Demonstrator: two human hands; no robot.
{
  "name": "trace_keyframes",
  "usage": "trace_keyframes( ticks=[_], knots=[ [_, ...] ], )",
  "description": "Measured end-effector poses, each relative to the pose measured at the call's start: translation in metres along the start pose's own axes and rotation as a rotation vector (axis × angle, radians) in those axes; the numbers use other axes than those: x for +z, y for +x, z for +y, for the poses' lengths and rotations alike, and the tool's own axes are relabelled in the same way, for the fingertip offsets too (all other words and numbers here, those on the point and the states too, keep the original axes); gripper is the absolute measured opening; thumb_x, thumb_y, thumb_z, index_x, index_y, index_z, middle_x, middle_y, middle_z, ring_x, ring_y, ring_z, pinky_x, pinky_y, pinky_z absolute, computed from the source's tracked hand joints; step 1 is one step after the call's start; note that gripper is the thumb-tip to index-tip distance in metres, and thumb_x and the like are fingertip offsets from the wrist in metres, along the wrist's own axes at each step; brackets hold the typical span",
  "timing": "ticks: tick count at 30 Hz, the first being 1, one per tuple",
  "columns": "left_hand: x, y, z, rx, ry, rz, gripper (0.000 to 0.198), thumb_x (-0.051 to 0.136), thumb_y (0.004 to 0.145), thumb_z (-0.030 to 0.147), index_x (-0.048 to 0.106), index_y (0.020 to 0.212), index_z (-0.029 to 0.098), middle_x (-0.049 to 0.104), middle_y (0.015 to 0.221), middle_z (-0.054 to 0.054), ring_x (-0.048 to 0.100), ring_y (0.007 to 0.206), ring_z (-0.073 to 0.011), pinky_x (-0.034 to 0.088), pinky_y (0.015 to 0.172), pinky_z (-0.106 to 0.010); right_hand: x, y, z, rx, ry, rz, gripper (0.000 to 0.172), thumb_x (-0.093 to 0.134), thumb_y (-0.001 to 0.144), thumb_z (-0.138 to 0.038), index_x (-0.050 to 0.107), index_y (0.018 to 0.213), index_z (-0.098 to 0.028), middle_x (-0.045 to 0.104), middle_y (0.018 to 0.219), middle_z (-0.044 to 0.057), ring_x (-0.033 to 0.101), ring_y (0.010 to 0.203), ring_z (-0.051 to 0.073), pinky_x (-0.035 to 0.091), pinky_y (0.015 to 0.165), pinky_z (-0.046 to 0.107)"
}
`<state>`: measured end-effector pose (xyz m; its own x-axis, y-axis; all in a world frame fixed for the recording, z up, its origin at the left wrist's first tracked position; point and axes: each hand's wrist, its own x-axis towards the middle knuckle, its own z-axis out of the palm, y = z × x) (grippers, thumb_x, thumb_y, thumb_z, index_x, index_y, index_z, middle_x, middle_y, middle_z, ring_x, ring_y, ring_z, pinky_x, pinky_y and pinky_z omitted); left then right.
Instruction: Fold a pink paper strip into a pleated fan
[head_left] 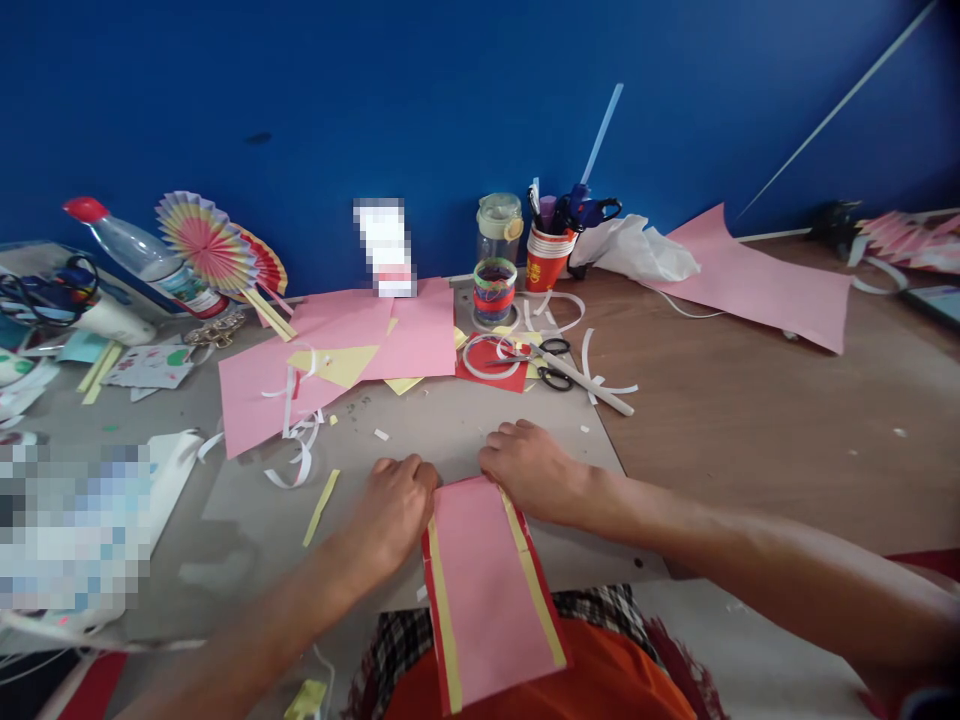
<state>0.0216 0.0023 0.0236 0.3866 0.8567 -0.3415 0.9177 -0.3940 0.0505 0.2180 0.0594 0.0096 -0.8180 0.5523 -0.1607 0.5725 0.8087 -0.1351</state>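
A long pink paper sheet (491,590) with yellow strips and red edging along both long sides lies in front of me. Its near end hangs past the table edge over my lap. My left hand (397,505) is closed on its far left corner, fingers curled under. At the far right corner, my right hand (529,462) grips the same sheet with bent fingers. Beyond my hands lie black-handled scissors (555,378), a pale stick (589,382) and a red paper square (487,372). A thin yellow strip (321,508) lies left of my left hand.
Pink sheets (255,400) with white paper curls lie at the back left. A clear bottle (496,260) and a red paper cup (546,265) of tools stand by the blue wall (450,100). Folded fans (206,240) and a plastic bottle (157,265) are left; another pink sheet (772,280) is right.
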Motion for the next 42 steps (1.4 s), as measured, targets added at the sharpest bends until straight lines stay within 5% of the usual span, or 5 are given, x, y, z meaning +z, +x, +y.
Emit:
trace_keyframes(
  ticks=[12,19,28,42],
  knots=[
    [0.017,-0.012,0.005,0.078,0.129,0.185,0.022,0.041,0.085,0.004,0.058,0.086,0.017,0.057,0.084,-0.008,0.053,0.077,-0.0224,0.039,0.073,-0.038,0.010,-0.009,-0.001,-0.210,-0.122,0.160,0.010,0.050,0.081,-0.008,0.056,0.077,-0.015,0.055,0.078,0.008,0.045,0.081,0.021,0.027,0.067,0.034],
    [0.008,-0.008,-0.001,-0.076,-0.117,0.042,0.020,0.038,0.090,0.013,0.058,0.089,0.017,0.059,0.090,-0.007,0.056,0.081,-0.0217,0.041,0.076,-0.036,0.008,-0.007,0.000,-0.155,-0.082,0.121,0.008,0.051,0.081,-0.011,0.056,0.077,-0.016,0.056,0.081,0.008,0.048,0.082,0.022,0.029,0.067,0.034],
    [0.012,0.002,-0.027,-0.008,-0.511,0.021,0.016,0.041,0.087,0.021,0.057,0.084,0.020,0.058,0.086,-0.003,0.057,0.078,-0.0169,0.043,0.071,-0.029,0.004,0.004,0.010,-0.109,-0.005,-0.026,0.015,0.047,0.083,-0.012,0.063,0.083,-0.015,0.062,0.084,0.009,0.055,0.084,0.022,0.038,0.071,0.032],
    [0.001,0.003,-0.015,-0.032,-0.307,-0.013,0.018,0.036,0.087,0.016,0.051,0.078,0.018,0.056,0.081,-0.005,0.056,0.073,-0.0186,0.040,0.067,-0.030,-0.006,0.011,0.015,-0.162,-0.010,-0.118,0.016,0.049,0.077,-0.006,0.062,0.082,-0.014,0.065,0.082,0.009,0.059,0.080,0.020,0.041,0.072,0.030]
  ],
)
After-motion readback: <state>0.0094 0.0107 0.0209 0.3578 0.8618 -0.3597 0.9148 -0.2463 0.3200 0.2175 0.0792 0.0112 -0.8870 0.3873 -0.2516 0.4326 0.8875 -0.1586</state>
